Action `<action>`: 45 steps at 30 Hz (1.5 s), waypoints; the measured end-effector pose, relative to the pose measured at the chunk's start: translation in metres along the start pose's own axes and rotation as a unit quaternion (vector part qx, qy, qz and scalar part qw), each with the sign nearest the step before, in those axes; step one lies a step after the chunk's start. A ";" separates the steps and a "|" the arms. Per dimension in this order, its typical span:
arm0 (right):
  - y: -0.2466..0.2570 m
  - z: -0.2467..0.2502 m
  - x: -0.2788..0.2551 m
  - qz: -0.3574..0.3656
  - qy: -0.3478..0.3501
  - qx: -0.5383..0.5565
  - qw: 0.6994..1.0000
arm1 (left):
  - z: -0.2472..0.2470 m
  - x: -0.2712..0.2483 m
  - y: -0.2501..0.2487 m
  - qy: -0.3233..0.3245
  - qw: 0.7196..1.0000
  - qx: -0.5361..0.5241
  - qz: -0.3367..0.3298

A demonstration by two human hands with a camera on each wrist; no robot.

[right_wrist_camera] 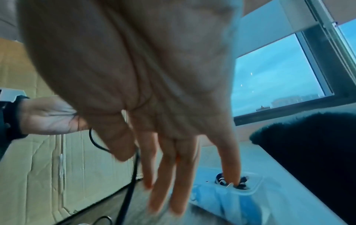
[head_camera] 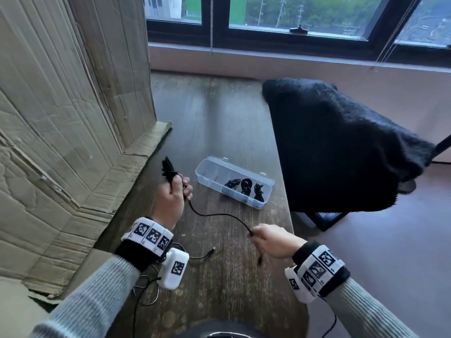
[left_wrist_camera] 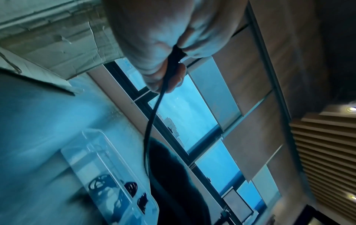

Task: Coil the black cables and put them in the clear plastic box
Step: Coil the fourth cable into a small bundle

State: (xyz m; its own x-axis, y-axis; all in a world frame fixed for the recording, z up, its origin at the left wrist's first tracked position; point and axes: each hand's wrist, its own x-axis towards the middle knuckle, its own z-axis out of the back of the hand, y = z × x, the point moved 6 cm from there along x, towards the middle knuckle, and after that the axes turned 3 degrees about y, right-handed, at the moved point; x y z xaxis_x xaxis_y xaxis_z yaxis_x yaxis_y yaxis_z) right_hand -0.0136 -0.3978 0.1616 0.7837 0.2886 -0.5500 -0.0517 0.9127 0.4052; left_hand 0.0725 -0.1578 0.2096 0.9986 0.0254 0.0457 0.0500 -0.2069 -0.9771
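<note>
Black cable [head_camera: 219,214] hangs slack between my hands, above the table [head_camera: 219,118]. Left hand [head_camera: 172,198] grips the wound bundle end; right hand [head_camera: 271,240] pinches the loose run, tail dangling. Clear plastic box [head_camera: 207,167] sits open just beyond, with three coiled cables [head_camera: 246,187] at its right end. Cardboard [head_camera: 61,118] on the left, black fleece [head_camera: 341,147] on the right.

left hand [left_wrist_camera: 154,38]: fingers curled tight around the black cable [left_wrist_camera: 152,118] | cable: leaves the fist, hangs down in a long curve | clear plastic box [left_wrist_camera: 80,153]: lower left, blurred, coiled cables [left_wrist_camera: 131,187] lie in its lower end | background: cardboard [left_wrist_camera: 48,38] upper left, window [left_wrist_camera: 192,121] in the middle
</note>
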 end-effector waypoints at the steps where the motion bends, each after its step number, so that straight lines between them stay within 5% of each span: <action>1: 0.006 0.003 0.002 0.009 -0.027 0.048 0.998 | -0.006 -0.005 0.002 0.014 1.000 0.001 0.006; 5: 0.049 0.012 0.007 0.095 -0.071 0.348 0.930 | -0.035 -0.023 0.007 0.084 0.996 0.007 0.012; 9: 0.090 -0.011 0.019 0.156 0.004 0.338 0.928 | -0.051 -0.029 0.009 0.134 0.991 -0.022 0.016; 12: 0.093 -0.022 0.023 0.155 -0.022 0.375 0.914 | -0.052 -0.027 0.007 0.141 0.989 -0.034 0.028; 16: 0.075 -0.004 0.010 0.108 -0.116 0.198 0.967 | -0.031 -0.017 0.015 0.149 0.977 0.119 0.093; 18: 0.069 0.010 0.001 0.108 -0.161 0.084 0.977 | -0.021 -0.014 0.023 0.188 0.935 0.275 0.119; 20: 0.069 0.024 -0.005 0.120 -0.197 -0.001 0.973 | -0.018 -0.016 0.032 0.242 0.859 0.428 0.140; 23: 0.076 0.044 -0.015 0.164 -0.222 -0.081 0.958 | -0.022 -0.023 0.043 0.330 0.665 0.662 0.098; 24: 0.080 0.051 -0.018 0.186 -0.228 -0.091 0.951 | -0.025 -0.029 0.045 0.360 0.620 0.692 0.077; 28: 0.087 0.065 -0.023 0.286 -0.258 -0.085 0.919 | -0.035 -0.046 0.039 0.416 0.556 0.719 -0.020; 32: 0.080 0.069 -0.017 0.303 -0.267 -0.034 0.914 | -0.051 -0.060 0.027 0.431 0.534 0.713 -0.144; 36: 0.076 0.069 -0.005 0.305 -0.289 0.027 0.907 | -0.063 -0.077 0.012 0.443 0.562 0.647 -0.264; 40: 0.059 0.058 0.010 0.261 -0.323 0.116 0.902 | -0.049 -0.061 -0.012 0.379 0.734 0.523 -0.211; 45: 0.066 -0.002 0.026 0.141 -0.189 0.103 0.966 | -0.046 -0.039 -0.030 0.274 0.815 0.464 -0.213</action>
State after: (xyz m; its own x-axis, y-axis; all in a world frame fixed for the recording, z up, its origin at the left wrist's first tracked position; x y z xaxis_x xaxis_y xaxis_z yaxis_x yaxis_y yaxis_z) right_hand 0.0016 -0.3291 0.1728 0.9289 0.3548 -0.1061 -0.2020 0.7256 0.6578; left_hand 0.0332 -0.1972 0.2464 0.7626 -0.5923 0.2600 0.6155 0.5410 -0.5731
